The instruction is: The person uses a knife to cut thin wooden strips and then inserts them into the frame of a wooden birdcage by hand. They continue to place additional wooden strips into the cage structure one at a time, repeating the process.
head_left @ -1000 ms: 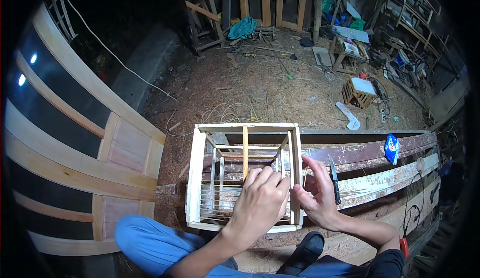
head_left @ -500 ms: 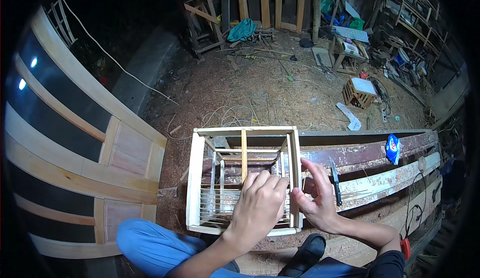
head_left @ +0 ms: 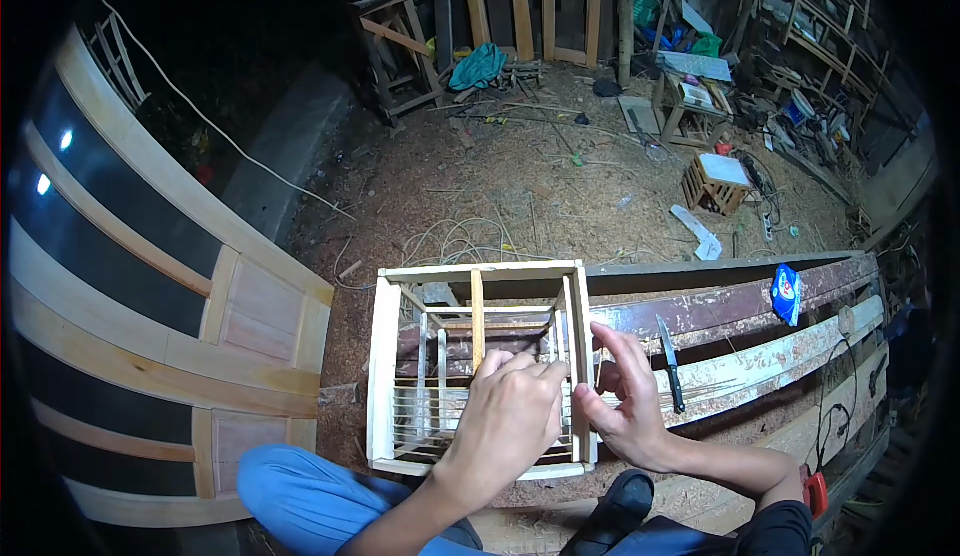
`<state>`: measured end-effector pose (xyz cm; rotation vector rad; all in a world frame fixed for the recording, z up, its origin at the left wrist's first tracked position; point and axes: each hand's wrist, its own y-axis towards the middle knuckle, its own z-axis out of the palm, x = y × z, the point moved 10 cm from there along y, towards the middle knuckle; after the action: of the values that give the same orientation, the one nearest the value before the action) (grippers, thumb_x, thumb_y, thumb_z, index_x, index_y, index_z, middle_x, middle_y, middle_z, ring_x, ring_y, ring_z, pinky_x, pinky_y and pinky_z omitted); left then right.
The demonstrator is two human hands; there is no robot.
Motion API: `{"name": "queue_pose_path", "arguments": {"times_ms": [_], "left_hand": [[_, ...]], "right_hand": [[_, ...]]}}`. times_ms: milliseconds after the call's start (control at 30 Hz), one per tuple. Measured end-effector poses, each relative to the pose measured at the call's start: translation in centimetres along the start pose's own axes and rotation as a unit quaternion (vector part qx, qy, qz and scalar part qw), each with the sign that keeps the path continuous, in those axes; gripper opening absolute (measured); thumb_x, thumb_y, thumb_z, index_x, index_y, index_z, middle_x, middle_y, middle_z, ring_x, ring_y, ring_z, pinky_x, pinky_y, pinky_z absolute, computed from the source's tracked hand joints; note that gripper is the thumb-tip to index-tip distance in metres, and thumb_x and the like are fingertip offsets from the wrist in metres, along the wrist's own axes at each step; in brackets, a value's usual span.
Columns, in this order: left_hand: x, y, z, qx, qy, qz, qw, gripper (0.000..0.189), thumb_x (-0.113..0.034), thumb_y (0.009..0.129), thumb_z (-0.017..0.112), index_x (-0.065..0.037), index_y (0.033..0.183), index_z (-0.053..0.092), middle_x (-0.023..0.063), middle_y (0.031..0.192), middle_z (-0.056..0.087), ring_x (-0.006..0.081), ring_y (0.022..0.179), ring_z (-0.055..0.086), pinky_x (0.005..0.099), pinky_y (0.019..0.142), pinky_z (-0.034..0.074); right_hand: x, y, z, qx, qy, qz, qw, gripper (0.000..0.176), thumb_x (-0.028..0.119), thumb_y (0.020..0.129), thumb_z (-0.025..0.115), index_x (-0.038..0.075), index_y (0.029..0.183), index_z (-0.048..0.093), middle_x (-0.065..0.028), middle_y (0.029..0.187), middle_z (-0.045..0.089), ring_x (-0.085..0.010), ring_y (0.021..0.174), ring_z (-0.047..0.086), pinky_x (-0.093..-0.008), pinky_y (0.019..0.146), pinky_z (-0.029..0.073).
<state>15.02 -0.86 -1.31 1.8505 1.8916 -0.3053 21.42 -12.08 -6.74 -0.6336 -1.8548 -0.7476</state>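
A wooden cage frame with thin sticks across its lower part stands in front of me. My left hand reaches over its open top, fingers curled down near the right side rail; whatever they pinch is hidden. A yellowish crossbar runs toward these fingers. Outside the right rail, my right hand has its thumb at the rail and its index finger raised, with a gap between them. Just right of that hand, a knife with a black handle lies on the planks.
Long worn planks extend to the right, bearing a blue packet and several thin sticks. Panelled wooden doors are at the left. Beyond lie a loose cable, a slatted crate and a small table.
The cage frame and both hands sit slightly farther left, and the frame appears a little lower in view. Both hands keep nearly the same pose.
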Motion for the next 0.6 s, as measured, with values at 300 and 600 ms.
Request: {"name": "queue_pose_path", "arguments": {"times_ms": [300, 600], "left_hand": [[0.9, 0.5, 0.2, 0.016, -0.034, -0.058, 0.998, 0.020, -0.005, 0.094, 0.066, -0.002, 0.107, 0.079, 0.0203, 0.091, 0.076, 0.0356, 0.088, 0.073, 0.0457, 0.093, 0.051], [1.2, 0.7, -0.1, 0.028, -0.040, -0.057, 0.997, 0.017, -0.006, 0.097, 0.066, -0.002, 0.107, 0.080, 0.0197, 0.098, 0.079, 0.0330, 0.095, 0.074, 0.0453, 0.100, 0.048]], "right_hand": [[-0.1, -0.1, 0.1, -0.013, 0.016, -0.001, 1.000, 0.075, 0.007, 0.094, 0.076, -0.002, 0.161, 0.043, -0.0177, 0.136, 0.054, -0.0162, 0.091, 0.064, -0.0289, 0.072, 0.057], [-0.2, 0.0, -0.1, -0.001, 0.014, -0.005, 1.000, 0.077, 0.010, 0.095, 0.076, -0.002, 0.162, 0.041, -0.0176, 0.136, 0.054, -0.0162, 0.090, 0.064, -0.0294, 0.073, 0.057]]}}
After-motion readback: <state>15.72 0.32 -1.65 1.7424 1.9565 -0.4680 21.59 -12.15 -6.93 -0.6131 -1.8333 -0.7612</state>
